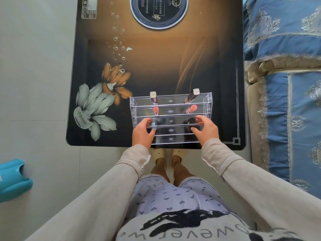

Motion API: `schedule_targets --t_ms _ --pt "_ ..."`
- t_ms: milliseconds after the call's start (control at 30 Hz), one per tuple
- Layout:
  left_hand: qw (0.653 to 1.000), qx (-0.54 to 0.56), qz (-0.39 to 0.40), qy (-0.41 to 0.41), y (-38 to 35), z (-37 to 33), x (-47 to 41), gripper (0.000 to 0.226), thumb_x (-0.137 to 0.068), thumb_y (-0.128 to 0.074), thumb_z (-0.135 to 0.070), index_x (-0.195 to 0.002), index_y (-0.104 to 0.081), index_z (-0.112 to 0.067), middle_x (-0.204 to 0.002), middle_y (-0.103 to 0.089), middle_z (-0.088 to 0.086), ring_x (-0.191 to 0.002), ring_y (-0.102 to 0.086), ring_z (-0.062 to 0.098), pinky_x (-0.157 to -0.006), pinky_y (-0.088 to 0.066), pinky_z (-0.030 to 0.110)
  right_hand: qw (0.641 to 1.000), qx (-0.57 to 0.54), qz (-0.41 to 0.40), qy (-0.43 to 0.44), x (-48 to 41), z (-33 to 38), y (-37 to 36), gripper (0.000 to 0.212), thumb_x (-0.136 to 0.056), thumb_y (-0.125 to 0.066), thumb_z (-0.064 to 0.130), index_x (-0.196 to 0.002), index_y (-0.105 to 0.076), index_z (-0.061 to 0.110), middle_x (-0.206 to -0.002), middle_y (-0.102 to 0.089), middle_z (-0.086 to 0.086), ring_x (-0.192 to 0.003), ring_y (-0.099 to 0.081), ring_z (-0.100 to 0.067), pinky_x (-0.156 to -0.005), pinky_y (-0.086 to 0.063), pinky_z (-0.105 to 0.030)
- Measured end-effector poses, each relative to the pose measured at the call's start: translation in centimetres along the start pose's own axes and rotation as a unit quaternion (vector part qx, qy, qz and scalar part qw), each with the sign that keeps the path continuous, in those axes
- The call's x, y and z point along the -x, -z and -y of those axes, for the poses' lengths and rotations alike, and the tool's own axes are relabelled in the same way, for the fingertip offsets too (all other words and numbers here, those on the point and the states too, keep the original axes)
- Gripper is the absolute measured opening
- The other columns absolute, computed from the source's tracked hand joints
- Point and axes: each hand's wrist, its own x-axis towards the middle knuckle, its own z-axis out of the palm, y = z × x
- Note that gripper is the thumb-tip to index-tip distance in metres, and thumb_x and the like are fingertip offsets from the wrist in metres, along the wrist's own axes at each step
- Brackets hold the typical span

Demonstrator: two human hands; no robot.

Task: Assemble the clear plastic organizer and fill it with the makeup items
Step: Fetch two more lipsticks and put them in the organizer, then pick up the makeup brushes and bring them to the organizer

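Note:
The clear plastic organizer (171, 101) stands assembled on the table's near edge, with stepped tiers. Two gold-capped lip tubes (153, 96) (193, 94) stand in the back tier, and two coral-capped tubes (155, 109) (192, 108) in the tier in front of it. In the third tier stand two dark tubes. My left hand (142, 133) curls its forefinger and thumb round the left dark tube (154, 122). My right hand (206, 128) does the same at the right dark tube (189, 121). The two front tiers hold nothing.
The glass table (156, 66) has a flower print and a round burner (159, 9) at the far end. A blue patterned sofa (284, 84) runs along the right. A turquoise plastic object (12, 180) lies on the floor at the left.

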Motion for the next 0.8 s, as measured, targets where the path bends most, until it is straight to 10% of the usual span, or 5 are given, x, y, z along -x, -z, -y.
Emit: schedule_targets --t_ms 167,433,800 --pt "0.996 -0.070 -0.051 -0.015 1.7 3.1 1.6 0.030 -0.084 -0.060 -0.003 -0.114 -0.059 -0.006 -0.103 -0.063 0.013 -0.091 -0.060 0.024 -0.078 -0.040 0.021 0.999 0.036 -0.015 -0.025 2.0 -2.7 0.4 0.038 -0.084 -0.062 0.006 -0.122 -0.055 0.008 -0.119 -0.060 -0.014 -0.110 -0.058 -0.028 -0.097 -0.047 -0.035" --pt "0.956 -0.212 0.177 0.103 4.2 10.0 5.1 0.018 -0.088 -0.048 -0.009 -0.090 -0.065 -0.016 -0.084 -0.059 0.005 -0.077 -0.049 0.018 -0.071 -0.039 0.023 0.985 0.046 0.089 -0.142 6.1 -8.8 -0.5 0.019 -0.085 -0.058 0.002 -0.102 -0.066 0.004 -0.106 -0.069 -0.017 -0.099 -0.064 -0.029 -0.089 -0.046 -0.029" --pt "0.984 -0.077 0.036 0.160 5.8 11.3 7.7 0.017 -0.088 -0.051 -0.010 -0.094 -0.068 -0.011 -0.091 -0.069 0.014 -0.084 -0.060 0.028 -0.072 -0.040 0.024 0.967 0.085 0.181 -0.156 6.0 -11.5 -0.7 0.010 -0.085 -0.057 0.002 -0.091 -0.064 0.005 -0.086 -0.060 -0.011 -0.081 -0.055 -0.021 -0.076 -0.043 -0.028"
